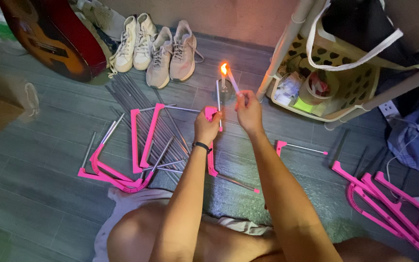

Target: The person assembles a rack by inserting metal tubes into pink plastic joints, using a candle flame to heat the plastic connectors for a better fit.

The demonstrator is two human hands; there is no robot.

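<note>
My left hand [206, 127] grips a pink plastic bracket [211, 145] with a thin metal rod [217, 97] standing up from it. My right hand [248, 110] holds a lit candle [231, 80] tilted toward the rod's upper end; its flame [224, 69] burns just beside the rod tip. A black band sits on my left wrist. Both forearms reach out over my bare knees.
More pink brackets with rods [122, 165] and a bundle of loose metal rods [136, 102] lie on the grey floor at left. Further pink frames [389, 204] lie at right. Sneakers [156, 46], a guitar [49, 34] and a cream basket [330, 77] stand behind.
</note>
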